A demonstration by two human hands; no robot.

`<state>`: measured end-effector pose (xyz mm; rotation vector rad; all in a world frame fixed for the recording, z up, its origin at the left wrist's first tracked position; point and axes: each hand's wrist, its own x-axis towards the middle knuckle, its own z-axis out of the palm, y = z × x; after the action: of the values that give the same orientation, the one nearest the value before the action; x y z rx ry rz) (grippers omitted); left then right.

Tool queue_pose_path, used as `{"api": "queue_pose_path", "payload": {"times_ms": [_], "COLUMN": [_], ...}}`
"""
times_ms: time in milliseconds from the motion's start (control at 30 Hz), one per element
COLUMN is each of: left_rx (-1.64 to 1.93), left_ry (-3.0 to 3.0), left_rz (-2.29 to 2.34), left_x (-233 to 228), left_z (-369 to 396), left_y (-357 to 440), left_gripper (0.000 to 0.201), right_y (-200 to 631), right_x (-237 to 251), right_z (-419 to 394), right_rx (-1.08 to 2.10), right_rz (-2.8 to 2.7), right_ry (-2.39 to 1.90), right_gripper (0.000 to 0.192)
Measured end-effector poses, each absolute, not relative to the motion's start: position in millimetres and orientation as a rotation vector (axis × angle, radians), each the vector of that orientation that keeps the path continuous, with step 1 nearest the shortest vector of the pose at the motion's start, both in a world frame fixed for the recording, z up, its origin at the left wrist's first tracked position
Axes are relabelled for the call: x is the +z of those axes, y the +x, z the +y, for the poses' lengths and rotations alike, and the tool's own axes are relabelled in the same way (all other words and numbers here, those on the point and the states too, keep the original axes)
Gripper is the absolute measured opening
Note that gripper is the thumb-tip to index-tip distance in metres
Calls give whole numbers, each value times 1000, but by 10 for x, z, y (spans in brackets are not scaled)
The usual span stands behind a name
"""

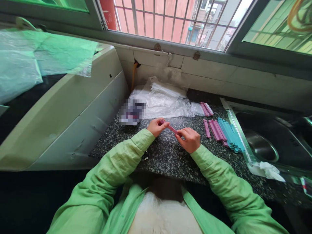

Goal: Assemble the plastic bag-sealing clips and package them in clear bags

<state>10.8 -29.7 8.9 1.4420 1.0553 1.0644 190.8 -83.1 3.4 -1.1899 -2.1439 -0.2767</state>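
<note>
Our left hand [157, 126] and right hand [188, 139] both grip one pink stick [171, 128], fingers curled closed around its two ends, the left at the far-left end and the right at the nearer-right end. The stick is held just above the speckled countertop [168, 156], in the middle of the scene.

To the right lies a loose row of more pink sticks [215, 129], and touching them on the right a stack of blue sticks [230, 135]. Farther off, a small clear bag [203, 109] holds a few pink sticks. Beyond our hands a heap of empty clear plastic bags [163, 99] lies against the tiled wall.

At the right edge is a steel sink [258, 143], with a crumpled white cloth [269, 169] on its near rim. What lies inside the basin we cannot tell.
</note>
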Motion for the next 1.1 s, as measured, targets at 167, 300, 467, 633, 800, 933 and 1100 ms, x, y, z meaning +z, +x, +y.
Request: {"api": "queue_pose_path", "payload": {"times_ms": [167, 300, 467, 633, 800, 933, 1100], "left_rx": [1081, 1057, 1035, 1023, 1016, 1018, 1015], "left_ry": [1413, 1392, 1355, 1342, 1323, 1329, 1349], "left_rz": [1008, 941, 880, 869, 866, 871, 867], "left_x": [112, 141, 147, 134, 153, 174, 178], "left_z": [-291, -291, -290, -288, -299, -308, -311], "left_y": [86, 73, 70, 67, 69, 71, 70], "left_gripper": [38, 40, 45, 45, 45, 46, 44], "right_y": [1904, 1893, 1882, 1884, 1887, 1888, 1886], "right_x": [17, -17, -48, -50, -50, -50, -50], "right_z": [-827, -827, -816, -815, -815, -814, -812], "right_rx": [-78, 306, 491, 493, 468, 448, 434], "right_rz": [-2100, -1990, -1924, -1931, -1947, -1949, -1950], "right_ry": [-1196, -1201, -1216, -1230, -1224, -1224, -1217], "right_gripper": [17, 20, 18, 18, 17, 17, 17]}}
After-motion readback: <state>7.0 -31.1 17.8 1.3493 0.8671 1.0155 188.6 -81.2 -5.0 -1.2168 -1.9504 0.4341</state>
